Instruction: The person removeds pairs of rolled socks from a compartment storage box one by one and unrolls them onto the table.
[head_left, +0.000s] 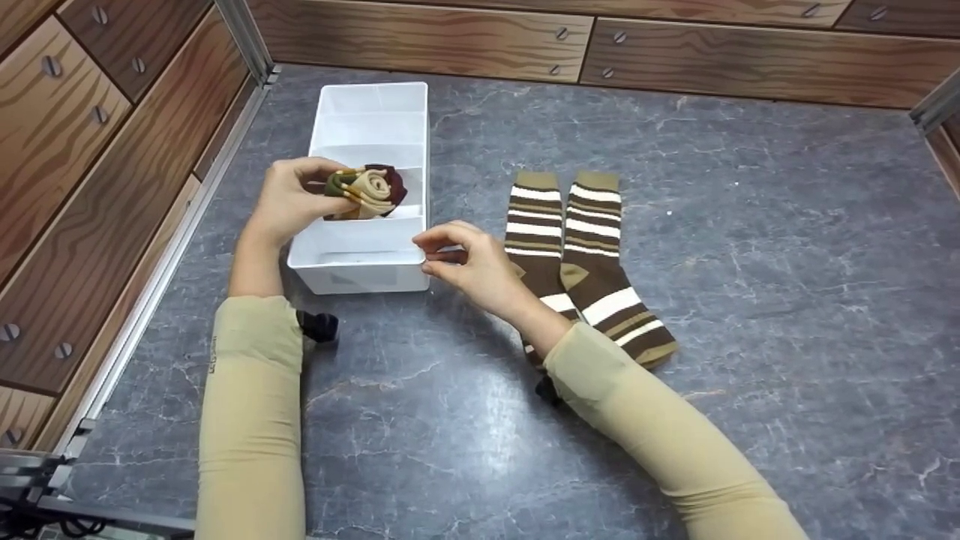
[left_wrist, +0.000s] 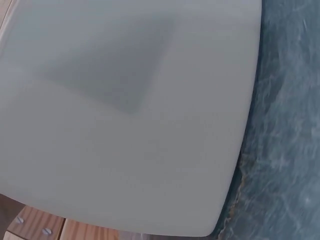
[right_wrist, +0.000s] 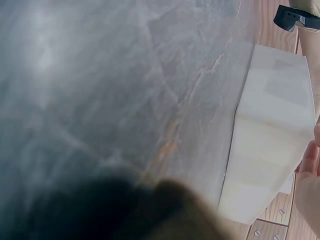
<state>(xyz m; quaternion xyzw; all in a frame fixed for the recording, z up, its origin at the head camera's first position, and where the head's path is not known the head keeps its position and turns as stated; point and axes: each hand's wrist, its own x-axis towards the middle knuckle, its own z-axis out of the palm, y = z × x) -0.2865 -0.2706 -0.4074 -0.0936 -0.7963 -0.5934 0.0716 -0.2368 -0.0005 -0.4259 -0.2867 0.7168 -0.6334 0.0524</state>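
In the head view my left hand [head_left: 289,199] grips a rolled-up bundle of socks [head_left: 367,187] in beige, green, mustard and maroon. The bundle is at a middle compartment of a white divided box [head_left: 358,279], its spiral end facing up; how deep it sits is hard to tell. My right hand [head_left: 480,266] pinches the box's rim at the near right side, thumb outside. The left wrist view is mostly filled by the white box's wall [left_wrist: 150,165]. In the right wrist view, the fingers [right_wrist: 310,162] meet the box edge.
Two brown, white and olive striped socks [head_left: 592,225] lie flat side by side, right of the box, partly under my right forearm. The grey marbled tabletop [head_left: 787,300] is bounded by wood-patterned panels [head_left: 420,37] at the back and left.
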